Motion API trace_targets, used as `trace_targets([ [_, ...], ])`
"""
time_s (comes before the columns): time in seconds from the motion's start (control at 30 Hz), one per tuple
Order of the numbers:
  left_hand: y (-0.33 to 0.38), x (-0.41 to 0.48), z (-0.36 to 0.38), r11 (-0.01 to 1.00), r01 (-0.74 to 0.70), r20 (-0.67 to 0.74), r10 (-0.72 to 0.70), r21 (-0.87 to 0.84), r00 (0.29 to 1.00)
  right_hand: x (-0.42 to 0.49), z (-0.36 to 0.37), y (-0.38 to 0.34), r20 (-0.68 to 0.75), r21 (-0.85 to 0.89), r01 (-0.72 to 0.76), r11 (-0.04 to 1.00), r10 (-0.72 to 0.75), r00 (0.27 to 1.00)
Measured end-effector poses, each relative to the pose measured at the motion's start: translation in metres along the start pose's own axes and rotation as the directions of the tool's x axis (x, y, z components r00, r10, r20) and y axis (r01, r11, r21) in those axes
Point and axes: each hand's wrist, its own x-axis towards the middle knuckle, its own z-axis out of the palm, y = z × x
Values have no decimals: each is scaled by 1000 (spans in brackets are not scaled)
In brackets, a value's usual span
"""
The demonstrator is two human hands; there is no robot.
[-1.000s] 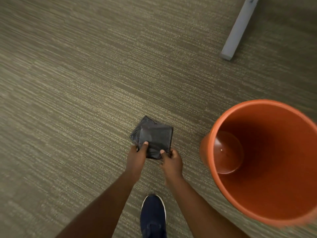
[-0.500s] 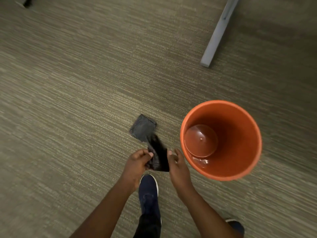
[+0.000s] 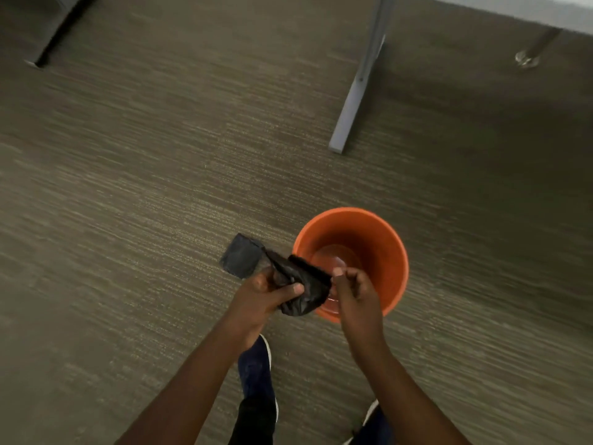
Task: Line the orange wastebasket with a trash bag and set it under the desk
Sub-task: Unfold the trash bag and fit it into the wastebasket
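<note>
The orange wastebasket stands upright and unlined on the carpet, its inside bare. My left hand is closed around a crumpled black trash bag, held just above the basket's near-left rim. My right hand pinches the bag's right edge over the basket's opening. A folded black square lies on the carpet just beyond my left hand; I cannot tell whether it is joined to the held bag.
A grey desk leg slants down to the carpet beyond the basket, with the pale desk top at the upper right and a round metal foot below it. A dark furniture base sits at the upper left. My blue shoe is below my hands.
The bag came up off the carpet and partly unfolded between my hands, leaving a folded square on the floor. The view has pulled back, and my hands now sit over the basket's near rim.
</note>
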Motion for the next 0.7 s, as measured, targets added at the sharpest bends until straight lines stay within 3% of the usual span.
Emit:
trace_targets([
  [0.1, 14, -7, 15, 996, -48, 81, 41, 77, 996, -10, -16, -36, 183, 60, -20, 998, 9, 983],
  [0.2, 31, -12, 33, 979, -103, 160, 75, 174, 984, -13, -28, -62, 330, 1, -35, 999, 33, 943],
  [0.33, 49, -9, 50, 980, -118, 169, 91, 159, 981, -4, -48, -77, 227, -52, 60, 997, -47, 973],
  [0.4, 56, -5, 52, 969, -126, 71, 114, 213, 991, 2, -62, -79, 148, -113, 144, 983, -126, 981],
  [0.47, 61, 1, 49, 889, -172, -84, 228, 424, 970, 7, -79, -78, 70, -242, 221, 945, -210, 975],
  [0.53, 64, 4, 44, 697, -213, -147, 418, 685, 896, 10, -94, -75, 47, -334, 260, 906, -259, 965],
  [0.6, 66, 4, 43, 517, -224, -137, 570, 826, 810, 11, -105, -74, 56, -344, 264, 901, -261, 964],
  [0.67, 65, 5, 43, 445, -204, -145, 633, 872, 761, 10, -111, -73, 77, -330, 261, 907, -250, 965],
  [0.7, 65, 7, 45, 491, -174, -201, 619, 854, 759, 10, -113, -73, 87, -329, 263, 907, -248, 965],
])
